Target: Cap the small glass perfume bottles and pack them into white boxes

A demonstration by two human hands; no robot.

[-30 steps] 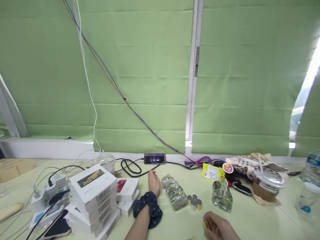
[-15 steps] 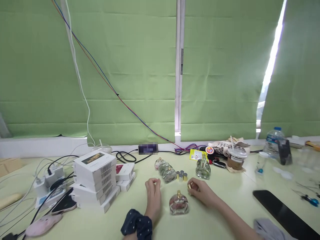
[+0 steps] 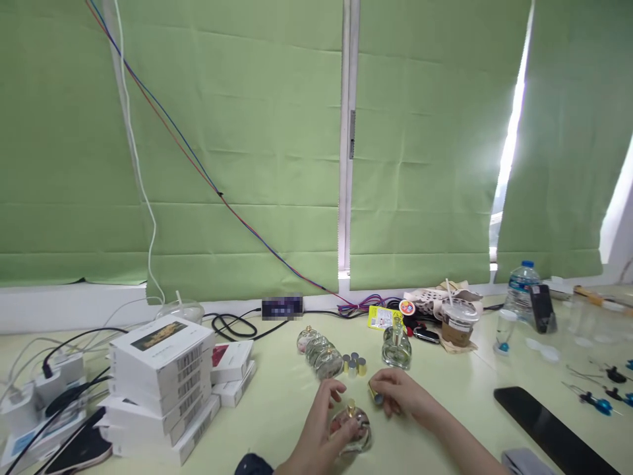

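Observation:
A rounded glass perfume bottle [image 3: 364, 434] with a gold spray neck stands upright on the table in front of me. My left hand [image 3: 320, 425] is around its left side, thumb across the front and fingers toward the back. Just right of the neck, my right hand [image 3: 399, 394] pinches a small gold cap [image 3: 374, 392], which is tilted and apart from the bottle. Several loose caps [image 3: 353, 365] stand in a cluster behind. To their left is a row of perfume bottles [image 3: 324, 356], and another glass bottle [image 3: 396, 349] stands to their right.
White boxes [image 3: 163, 369] are stacked at the left beside chargers and cables [image 3: 44, 389]. An iced drink cup [image 3: 459, 323], a water bottle [image 3: 520, 290] and a yellow packet [image 3: 380, 317] stand or lie along the back. A long black flat object [image 3: 554, 429] lies at right.
My left hand has moved right from the table onto the perfume bottle. My right hand has turned the gold cap and still holds it. The view has shifted slightly.

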